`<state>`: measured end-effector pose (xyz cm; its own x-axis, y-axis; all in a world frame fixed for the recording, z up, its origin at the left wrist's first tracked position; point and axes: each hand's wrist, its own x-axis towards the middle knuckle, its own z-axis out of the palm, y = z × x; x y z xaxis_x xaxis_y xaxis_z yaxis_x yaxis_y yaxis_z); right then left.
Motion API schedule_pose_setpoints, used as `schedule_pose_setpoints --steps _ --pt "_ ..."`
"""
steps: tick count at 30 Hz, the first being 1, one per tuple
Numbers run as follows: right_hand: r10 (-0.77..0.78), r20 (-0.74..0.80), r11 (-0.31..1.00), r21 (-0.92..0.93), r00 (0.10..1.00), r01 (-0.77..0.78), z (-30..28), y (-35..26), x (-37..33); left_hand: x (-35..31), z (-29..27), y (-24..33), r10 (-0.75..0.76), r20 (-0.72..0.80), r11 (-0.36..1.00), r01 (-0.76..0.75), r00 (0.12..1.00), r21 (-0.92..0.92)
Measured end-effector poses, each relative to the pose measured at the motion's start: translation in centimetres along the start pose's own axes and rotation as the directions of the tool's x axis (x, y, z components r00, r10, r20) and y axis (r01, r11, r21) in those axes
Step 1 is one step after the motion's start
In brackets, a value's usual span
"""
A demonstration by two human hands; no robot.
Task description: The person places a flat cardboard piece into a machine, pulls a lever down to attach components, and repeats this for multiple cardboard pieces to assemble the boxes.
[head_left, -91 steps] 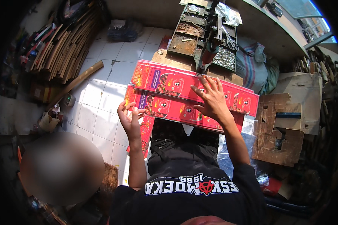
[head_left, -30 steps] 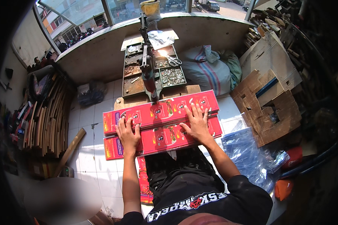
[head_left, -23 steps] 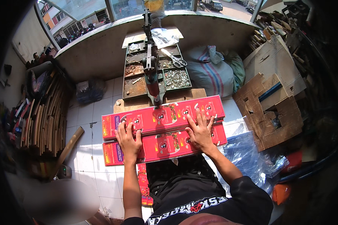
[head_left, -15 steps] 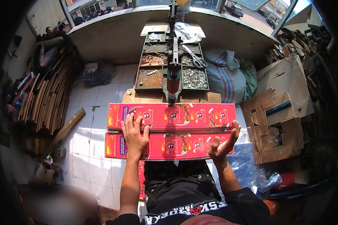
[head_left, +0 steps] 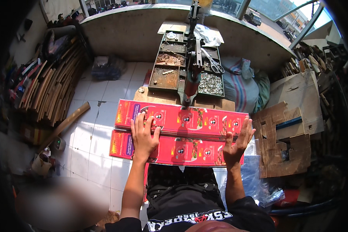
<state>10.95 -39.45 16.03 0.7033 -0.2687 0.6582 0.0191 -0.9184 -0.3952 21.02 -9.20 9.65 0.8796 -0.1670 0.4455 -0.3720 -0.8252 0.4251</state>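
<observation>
Glossy red printed cardboard sheets [head_left: 181, 133] – rough brown corrugated cardboard [head_left: 288, 135], smooth white floor tiles [head_left: 104, 91].

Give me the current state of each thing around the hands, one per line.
Long red printed cardboard sheets: flattened, stacked slightly offset across the lap.
Left hand: palm down, fingers spread on the sheets.
Right hand: open, against the sheets' right end.
Metal-handled scissors: closed, lying on the tray.
Brown cardboard box: torn open.
</observation>
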Motion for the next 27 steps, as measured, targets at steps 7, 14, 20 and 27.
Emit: schedule_pose_setpoints --steps 7,14,20,27 --pt "-0.022 0.106 0.995 -0.097 0.994 0.032 2.3 3.5 -2.9 0.5 0.2 0.5 0.005 -0.012 0.999 -0.006 1.000 -0.036" --pt "0.087 0.243 0.959 -0.284 0.966 -0.015 3.8 2.4 -3.4 -0.1 -0.2 0.1 -0.026 0.015 0.999 0.026 1.000 -0.042" --pt "0.106 0.321 0.956 -0.292 0.941 -0.008 5.3 3.2 -4.1 -0.4 0.2 -0.3 0.000 -0.039 0.999 -0.001 0.999 -0.038" --pt "0.107 0.288 0.959 -0.282 0.952 -0.022 5.3 3.4 -3.9 -0.3 0.5 -0.3 0.006 -0.058 0.999 -0.009 0.998 -0.054"
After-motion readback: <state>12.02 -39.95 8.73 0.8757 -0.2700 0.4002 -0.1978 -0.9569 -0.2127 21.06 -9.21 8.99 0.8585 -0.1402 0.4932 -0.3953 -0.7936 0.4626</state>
